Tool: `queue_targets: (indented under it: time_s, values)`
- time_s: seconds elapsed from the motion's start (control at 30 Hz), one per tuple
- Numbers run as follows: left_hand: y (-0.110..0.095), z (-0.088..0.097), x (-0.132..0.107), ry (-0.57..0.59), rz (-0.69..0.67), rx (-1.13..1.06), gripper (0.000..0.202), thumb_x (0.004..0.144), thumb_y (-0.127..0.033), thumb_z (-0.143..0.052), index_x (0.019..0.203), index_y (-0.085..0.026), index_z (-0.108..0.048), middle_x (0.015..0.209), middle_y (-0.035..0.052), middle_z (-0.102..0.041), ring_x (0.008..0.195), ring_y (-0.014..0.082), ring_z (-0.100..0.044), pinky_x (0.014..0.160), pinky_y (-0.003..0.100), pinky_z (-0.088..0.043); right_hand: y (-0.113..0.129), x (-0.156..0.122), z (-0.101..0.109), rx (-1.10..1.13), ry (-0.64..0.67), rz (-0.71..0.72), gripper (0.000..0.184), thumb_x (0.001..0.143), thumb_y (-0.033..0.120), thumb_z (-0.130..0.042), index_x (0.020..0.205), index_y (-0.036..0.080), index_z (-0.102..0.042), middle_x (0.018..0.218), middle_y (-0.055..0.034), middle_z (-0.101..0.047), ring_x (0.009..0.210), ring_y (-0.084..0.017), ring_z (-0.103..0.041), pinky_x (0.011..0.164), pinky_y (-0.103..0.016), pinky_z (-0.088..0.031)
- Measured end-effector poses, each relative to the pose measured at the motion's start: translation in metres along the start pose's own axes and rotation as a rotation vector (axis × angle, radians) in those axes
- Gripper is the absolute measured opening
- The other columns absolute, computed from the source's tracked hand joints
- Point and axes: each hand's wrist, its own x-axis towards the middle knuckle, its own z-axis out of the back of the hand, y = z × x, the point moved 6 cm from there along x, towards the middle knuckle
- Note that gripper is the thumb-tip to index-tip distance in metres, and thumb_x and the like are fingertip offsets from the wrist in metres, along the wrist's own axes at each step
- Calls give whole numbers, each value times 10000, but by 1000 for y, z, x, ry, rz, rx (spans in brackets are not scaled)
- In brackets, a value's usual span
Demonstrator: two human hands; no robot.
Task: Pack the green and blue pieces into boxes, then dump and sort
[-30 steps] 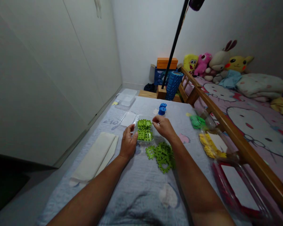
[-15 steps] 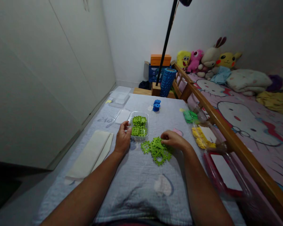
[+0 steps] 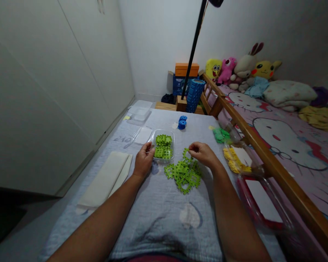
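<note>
My left hand point(image 3: 144, 159) grips the left wall of a clear plastic box point(image 3: 174, 145), thumb at the rim. Inside the box lie two stacks of lime-green interlocking plastic pieces point(image 3: 164, 152). To the right of it, a loose heap of the same green pieces point(image 3: 182, 174) is spread on the cloth. Just above that heap, my right hand point(image 3: 202, 154) pinches one green piece point(image 3: 185, 154) between thumb and fingers. The piece hangs to the left of the fingertips.
Blue pieces point(image 3: 182, 123) stand farther back. Along the right edge are boxes of green pieces point(image 3: 221, 135), yellow pieces point(image 3: 235, 160) and red contents point(image 3: 259, 200), beside a wooden bed rail point(image 3: 251, 145). A folded cream cloth point(image 3: 105, 178) and an empty clear box point(image 3: 141, 108) lie left.
My right hand has lifted one green piece from the heap, rising slightly. My left hand still holds the box.
</note>
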Motion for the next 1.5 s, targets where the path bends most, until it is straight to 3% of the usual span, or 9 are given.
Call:
queue_targets:
  time_s: [0.17, 0.33, 0.57, 0.77, 0.93, 1.13, 1.27, 1.4, 1.5]
  values:
    - [-1, 0, 0, 4, 6, 15, 467, 854, -434, -595, 1224, -151, -627, 1175, 115, -717, 1055, 250, -686, 939, 397, -532, 44, 29, -17, -8, -45, 146, 72, 808, 178, -628, 816, 172, -699, 792, -18, -675, 725, -138, -582, 701, -254, -428]
    - [-4, 1, -2, 6, 13, 8, 501, 849, -440, -604, 1249, -140, -619, 1197, 125, -712, 1051, 252, -688, 918, 390, -542, 71, 54, -49, -239, -65, 206, 113, 842, 160, -631, 851, 187, -741, 895, -64, -684, 903, -201, -584, 867, -328, -427]
    - [-8, 2, -1, -4, 8, 39, 504, 836, -435, -596, 1232, -125, -626, 1138, 128, -723, 1012, 252, -690, 931, 406, -532, 58, 50, -53, -294, -178, 120, 229, 889, 226, -625, 1088, 205, -734, 1080, -110, -657, 1066, -259, -541, 950, -390, -409]
    - [-9, 1, -2, 0, 17, 26, 506, 837, -443, -589, 1234, -131, -624, 1133, 121, -724, 994, 253, -694, 890, 394, -550, 62, 30, -51, -270, -98, 170, 236, 811, 374, -757, 1005, 240, -743, 1127, -85, -616, 1097, -277, -495, 962, -425, -381]
    - [-9, 1, -2, 4, 21, 26, 515, 843, -442, -585, 1250, -128, -617, 1149, 119, -723, 995, 248, -694, 891, 389, -553, 68, 28, -62, -346, -63, 136, 125, 811, 337, -769, 885, 242, -740, 1127, -89, -600, 1101, -288, -456, 957, -451, -364]
    - [-5, 0, -2, 5, 17, 18, 498, 855, -430, -592, 1260, -140, -615, 1175, 116, -715, 1029, 243, -687, 924, 391, -541, 48, 19, -33, -205, -121, 146, 108, 830, 250, -724, 931, 212, -718, 1051, -76, -596, 1057, -243, -514, 960, -391, -390]
    - [-3, 0, -1, 17, 6, -4, 499, 866, -439, -588, 1256, -129, -615, 1191, 129, -708, 1086, 253, -671, 974, 402, -515, 27, -4, -18, -174, 45, 118, 33, 832, 213, -704, 837, 182, -712, 903, -49, -619, 913, -198, -577, 876, -322, -414]
    - [-2, -1, 0, 14, -2, -13, 496, 871, -445, -583, 1254, -132, -620, 1203, 129, -705, 1123, 258, -658, 1018, 413, -490, 23, -32, -30, -196, 264, 134, 77, 777, 234, -763, 814, 181, -722, 875, -37, -651, 879, -184, -586, 822, -280, -411]
    - [-1, -1, 0, 18, -5, -13, 490, 872, -449, -585, 1250, -139, -622, 1198, 124, -708, 1121, 256, -660, 1023, 415, -487, 25, -40, -40, -220, 291, 124, 90, 731, 213, -786, 775, 176, -717, 840, -31, -652, 852, -177, -575, 793, -265, -404]
